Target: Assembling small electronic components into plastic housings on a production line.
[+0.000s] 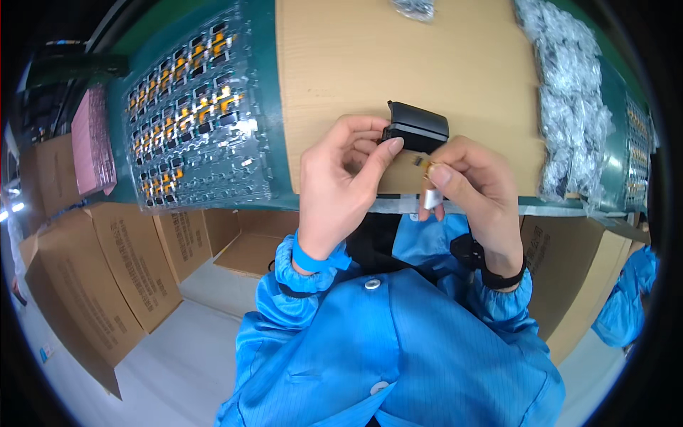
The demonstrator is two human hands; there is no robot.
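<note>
Nearest the body, the right hand [478, 186] pinches a small silver metallic piece with a thin amber strip [430, 196] between thumb and fingers, just below the near right end of a black, glossy, box-shaped plastic case [421, 122]. The left hand [340, 179] grips that case at its left end, thumb against the near edge and fingers curled behind, so the case extends rightward between the hands, above a flat tan cardboard sheet [341, 57]. Farther out, a clear plastic compartment tray [238, 167] of black-and-orange parts lies left, and crinkled clear plastic packets [569, 107] line the right.
</note>
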